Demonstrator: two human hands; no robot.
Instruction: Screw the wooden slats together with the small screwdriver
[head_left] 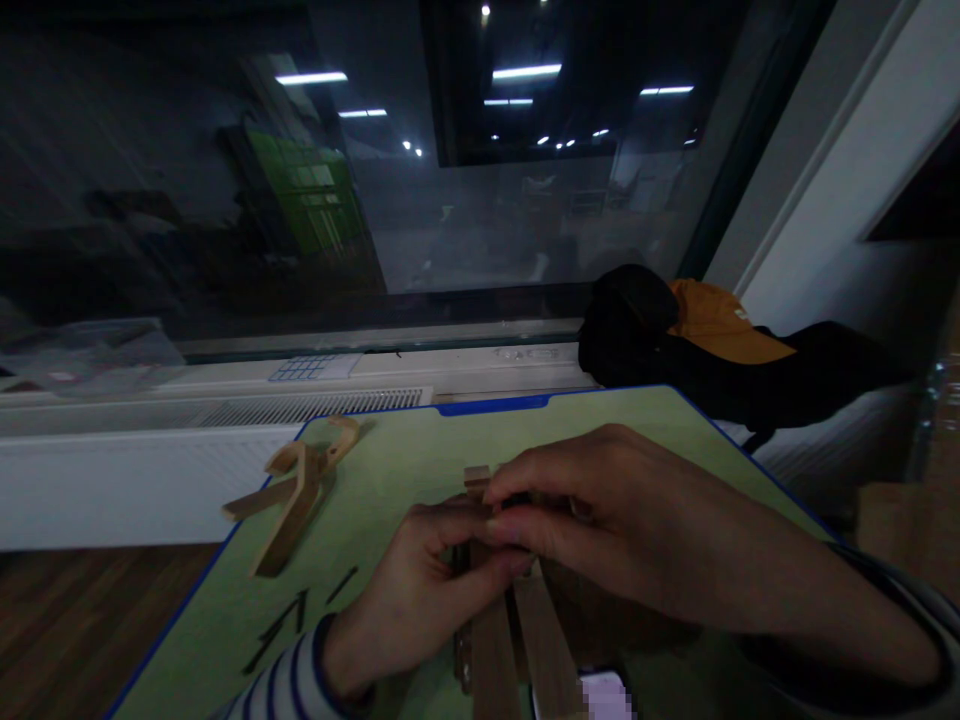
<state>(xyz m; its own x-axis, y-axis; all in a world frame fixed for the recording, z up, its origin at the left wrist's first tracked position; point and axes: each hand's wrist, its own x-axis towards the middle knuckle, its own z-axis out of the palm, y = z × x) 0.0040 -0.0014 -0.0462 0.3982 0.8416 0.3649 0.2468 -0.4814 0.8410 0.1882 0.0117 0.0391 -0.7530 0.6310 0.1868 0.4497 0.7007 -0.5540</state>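
Observation:
Two wooden bars lie side by side, running from the bottom edge up under my hands. A short wooden block end shows just past my fingertips. My left hand is closed round the bars, its thumb lying across them. Over the same spot my right hand pinches with thumb and forefinger, touching the left fingertips. Whatever sits in that pinch is hidden and dim. To the left, several thin dark screw-like pieces lie on the green board.
Curved and straight wooden pieces lie joined or stacked at the board's left edge. The green tabletop has a blue rim. Beyond it are a radiator, a window sill and a dark bag with an orange cap. A pale object lies at the bottom.

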